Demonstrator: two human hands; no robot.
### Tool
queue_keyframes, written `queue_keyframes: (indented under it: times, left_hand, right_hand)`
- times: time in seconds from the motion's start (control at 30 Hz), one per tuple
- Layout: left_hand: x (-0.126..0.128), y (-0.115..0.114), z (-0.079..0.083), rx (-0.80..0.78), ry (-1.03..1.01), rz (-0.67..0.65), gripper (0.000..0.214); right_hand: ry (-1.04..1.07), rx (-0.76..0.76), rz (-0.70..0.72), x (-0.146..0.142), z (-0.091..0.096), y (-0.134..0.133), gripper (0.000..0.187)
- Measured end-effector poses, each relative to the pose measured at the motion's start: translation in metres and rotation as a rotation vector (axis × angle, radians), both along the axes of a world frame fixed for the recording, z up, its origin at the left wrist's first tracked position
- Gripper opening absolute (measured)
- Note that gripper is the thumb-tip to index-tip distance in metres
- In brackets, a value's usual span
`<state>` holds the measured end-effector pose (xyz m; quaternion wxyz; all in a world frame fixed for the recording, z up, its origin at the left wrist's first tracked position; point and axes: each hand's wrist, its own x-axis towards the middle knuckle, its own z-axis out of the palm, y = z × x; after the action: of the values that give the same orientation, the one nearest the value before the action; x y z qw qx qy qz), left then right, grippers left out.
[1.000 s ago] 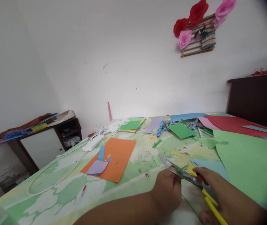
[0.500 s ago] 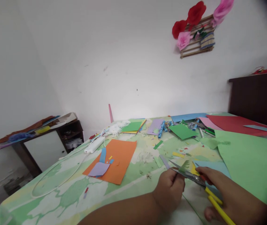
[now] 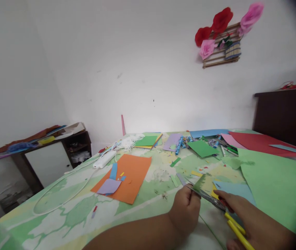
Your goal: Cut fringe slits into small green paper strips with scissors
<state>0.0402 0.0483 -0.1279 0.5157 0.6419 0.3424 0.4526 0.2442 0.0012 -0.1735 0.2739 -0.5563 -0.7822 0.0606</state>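
Note:
My left hand (image 3: 185, 210) is closed in a pinch on a small green paper piece (image 3: 199, 184) whose edge looks cut into a fringe. In my right hand (image 3: 254, 213) is a pair of scissors (image 3: 235, 225) with yellow handles, pointing left. Its metal blades lie at the green piece, right by my left fingertips; how far apart they stand is hard to make out. Beneath and behind the scissors, a light blue paper (image 3: 237, 191) rests on the table. The right fingers inside the handles are partly hidden.
An orange sheet (image 3: 137, 170) with a purple scrap (image 3: 109, 186) lies left on the patterned tablecloth (image 3: 77, 215). A white power strip (image 3: 103, 160) and its cable run behind it. Large light green paper (image 3: 275, 184) spreads at right. Green paper (image 3: 203, 148) and pens (image 3: 231, 150) sit farther back.
Both hands and the scissors have shifted slightly left in the picture, and the view has tilted a little. The green piece now shows more of its face. Both grips stay the same.

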Motion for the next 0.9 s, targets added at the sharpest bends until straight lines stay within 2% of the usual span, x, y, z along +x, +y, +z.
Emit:
queue_keyframes:
  times: [0.23,0.53,0.8,0.9]
  left_hand:
    - [-0.001,-0.003,0.005,0.049,0.045,-0.017,0.028]
    - [-0.003,-0.006,0.007,0.064,0.047,0.012,0.026]
    - [-0.003,-0.006,0.011,0.132,0.048,-0.035,0.019]
    - [-0.004,-0.007,0.010,0.147,0.077,0.002,0.021]
  right_hand:
    - [0.020,0.043,0.043,-0.002,0.003,-0.002,0.081]
    - [0.055,-0.064,-0.014,-0.006,0.002,-0.002,0.079]
    - [0.027,-0.115,-0.068,-0.008,0.012,-0.003,0.077]
    - [0.036,-0.160,-0.047,-0.010,0.015,-0.003,0.077]
